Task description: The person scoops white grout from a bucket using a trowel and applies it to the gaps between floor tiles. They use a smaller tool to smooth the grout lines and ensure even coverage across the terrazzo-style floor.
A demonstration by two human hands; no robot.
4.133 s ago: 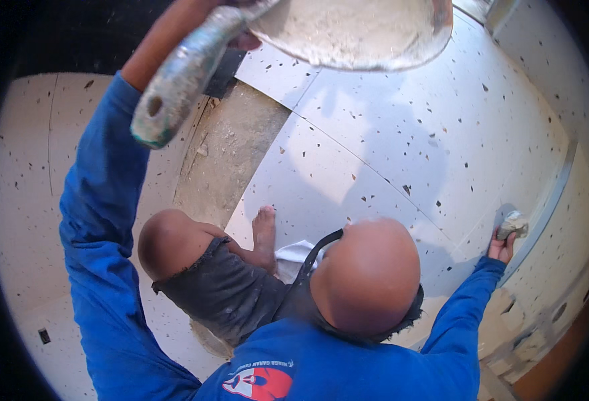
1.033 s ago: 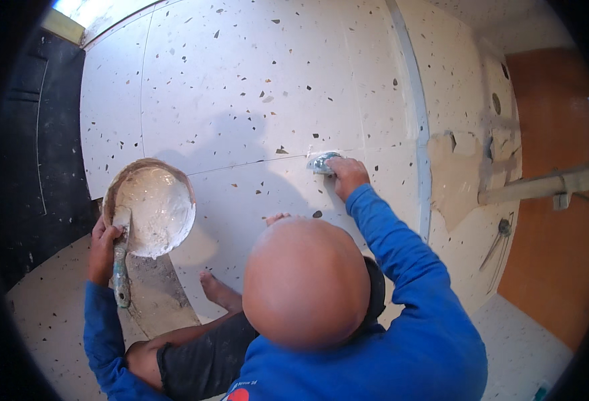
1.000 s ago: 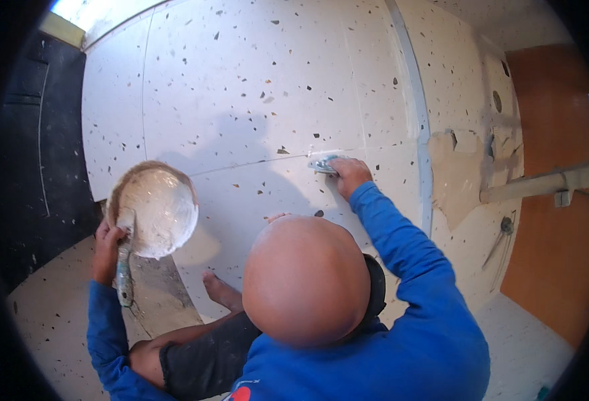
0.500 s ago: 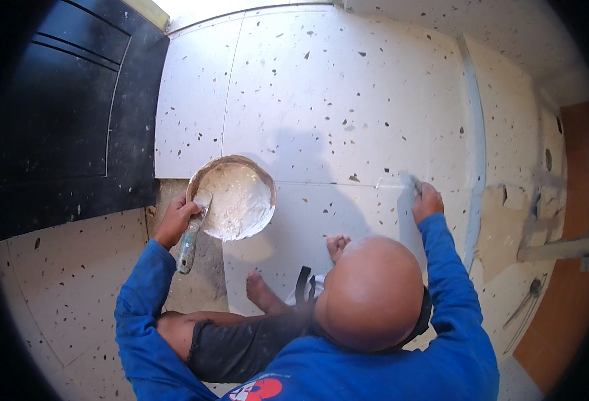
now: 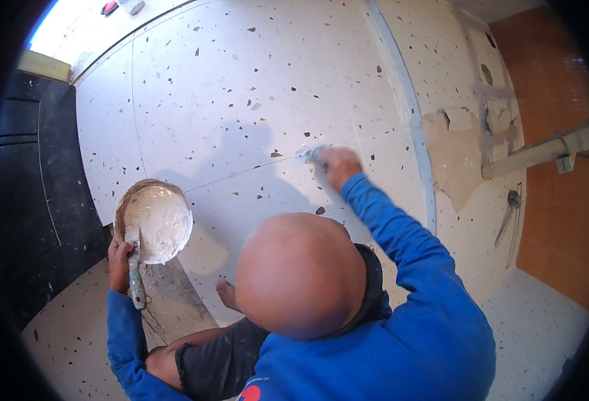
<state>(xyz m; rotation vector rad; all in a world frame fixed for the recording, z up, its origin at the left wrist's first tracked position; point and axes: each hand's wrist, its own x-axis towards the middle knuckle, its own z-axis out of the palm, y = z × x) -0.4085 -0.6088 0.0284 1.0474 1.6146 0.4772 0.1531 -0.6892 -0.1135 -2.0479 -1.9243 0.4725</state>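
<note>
My left hand (image 5: 119,260) grips the near left rim of a round bowl (image 5: 157,220) of white paste, which is crusted round its wall. A putty knife (image 5: 136,274) with a stained handle is held against the rim by the same hand, its blade in the bowl. Out in front, my right hand (image 5: 340,166) is closed and presses down at a thin joint (image 5: 241,172) between speckled white tiles. Under its fingers is a small pale piece smeared with white (image 5: 310,154); blur hides its kind.
A dark door panel (image 5: 27,194) stands at the left. A grey strip (image 5: 401,70) crosses the tiles at the right, beside a bare tan patch (image 5: 451,157) and a long pale bar (image 5: 541,150). Near the bowl lies a rough bare floor section (image 5: 177,297).
My right hand has slid left along the tile joint, its arm reaching farther out. My view has turned, so the bowl and left hand sit lower left; they still hold together.
</note>
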